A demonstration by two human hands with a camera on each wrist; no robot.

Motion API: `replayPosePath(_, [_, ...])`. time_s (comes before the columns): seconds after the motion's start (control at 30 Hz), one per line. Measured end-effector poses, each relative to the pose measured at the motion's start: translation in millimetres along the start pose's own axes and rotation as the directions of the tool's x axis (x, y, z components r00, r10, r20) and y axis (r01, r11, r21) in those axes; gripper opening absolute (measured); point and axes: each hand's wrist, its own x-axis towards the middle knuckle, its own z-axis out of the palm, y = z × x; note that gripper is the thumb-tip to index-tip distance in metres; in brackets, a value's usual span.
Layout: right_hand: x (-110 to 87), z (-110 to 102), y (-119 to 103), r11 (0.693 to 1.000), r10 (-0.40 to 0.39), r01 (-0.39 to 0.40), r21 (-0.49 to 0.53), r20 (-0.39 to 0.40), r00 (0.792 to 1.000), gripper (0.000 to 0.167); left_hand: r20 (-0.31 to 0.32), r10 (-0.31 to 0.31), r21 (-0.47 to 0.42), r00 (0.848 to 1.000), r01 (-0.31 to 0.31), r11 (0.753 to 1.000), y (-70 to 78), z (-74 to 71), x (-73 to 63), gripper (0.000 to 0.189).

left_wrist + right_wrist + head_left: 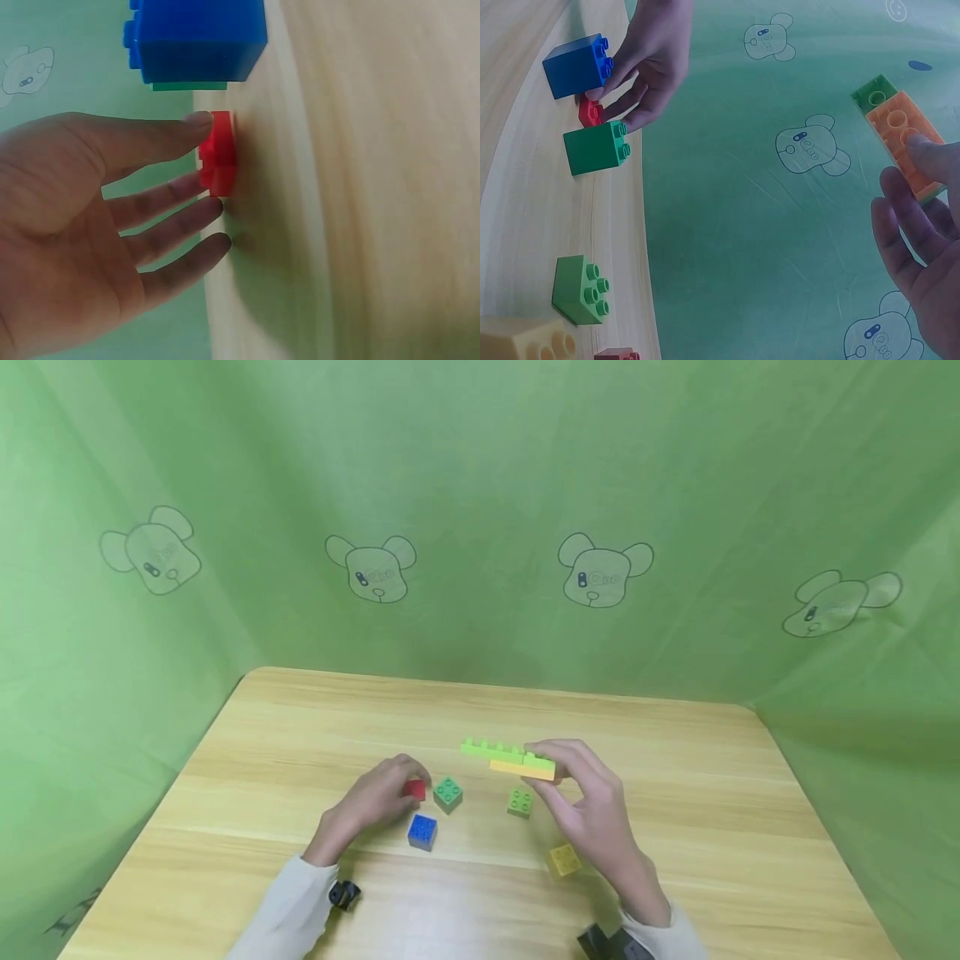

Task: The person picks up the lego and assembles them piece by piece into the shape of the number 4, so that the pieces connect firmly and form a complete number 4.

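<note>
The lime-and-orange strip (506, 757) was gripped at one end by the right hand (592, 806), above the table (450, 906). Down on it, past the blue block (422, 832), the red brick (417, 789) was pinched by the left hand (377, 793). Both pieces were judged light, stiff and hardly fragile, best taken by their side walls.

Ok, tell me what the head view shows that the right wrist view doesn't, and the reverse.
Only the head view: the pale sleeves, the black devices at the wrists, and the studded top of the joined bricks.
Only the right wrist view: those bricks' hollow underside, and a reddish block at the bottom edge.
Both: the right hand holding the joined bricks, the left hand at the red block, the blue block, green block, light green block, yellow block, wooden table and green curtain.
</note>
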Motion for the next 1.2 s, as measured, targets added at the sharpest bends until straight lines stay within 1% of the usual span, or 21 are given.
replayPosePath(0.13, [-0.8,0.3,1.3,1.000,-0.014,0.014,0.004,-0.004,1.000,0.047,-0.003,0.007,0.017,1.000,-0.007,1.000,-3.1,2.5,0.5,0.027])
replayPosePath(0.3, [-1.1,-1.1,-0.1,1.000,0.009,-0.009,0.017,0.008,1.000,0.044,-0.016,0.026,0.023,1.000,-0.025,0.999,-4.5,4.4,0.9,0.027])
replayPosePath(0.47, [-0.8,-1.9,-1.2,1.000,0.009,-0.009,0.018,0.011,1.000,0.043,-0.017,0.020,0.030,1.000,-0.019,0.999,-4.1,3.4,0.3,0.024])
replayPosePath(0.57, [-1.4,-2.4,-1.0,1.000,0.017,-0.018,0.022,0.015,1.000,0.041,-0.028,0.005,-0.006,1.000,-0.005,1.000,-3.2,1.1,-0.4,0.020])
replayPosePath(0.63, [-1.9,-2.8,-0.9,0.999,0.027,-0.028,0.024,0.015,1.000,0.040,-0.040,-0.007,-0.068,0.999,0.004,0.998,-2.6,-0.6,0.0,0.020])
replayPosePath(0.73, [-2.4,-2.9,-0.6,0.999,0.037,-0.038,0.027,0.014,0.999,0.039,-0.052,-0.019,-0.186,0.998,0.009,0.983,-1.8,-3.2,0.6,0.022])
replayPosePath(0.83, [-2.6,-3.2,0.0,0.999,0.039,-0.040,0.029,0.015,0.999,0.039,-0.068,-0.007,-0.279,0.998,-0.012,0.960,-0.7,-6.2,0.8,0.025])
replayPosePath(1.0, [-2.1,-3.6,1.0,0.999,0.027,-0.028,0.030,0.016,1.000,0.040,-0.122,0.072,-0.351,0.990,-0.111,0.930,5.1,-10.7,0.5,0.027])
replayPosePath(1.07, [-2.1,-3.5,1.0,0.999,0.025,-0.025,0.030,0.016,1.000,0.040,-0.149,0.102,-0.370,0.984,-0.151,0.917,9.2,-11.7,0.3,0.027])
replayPosePath(1.2, [-2.8,-2.4,1.5,0.999,0.031,-0.031,0.033,0.012,0.999,0.040,-0.227,0.134,-0.418,0.965,-0.221,0.881,23.3,-15.1,-2.6,0.026])
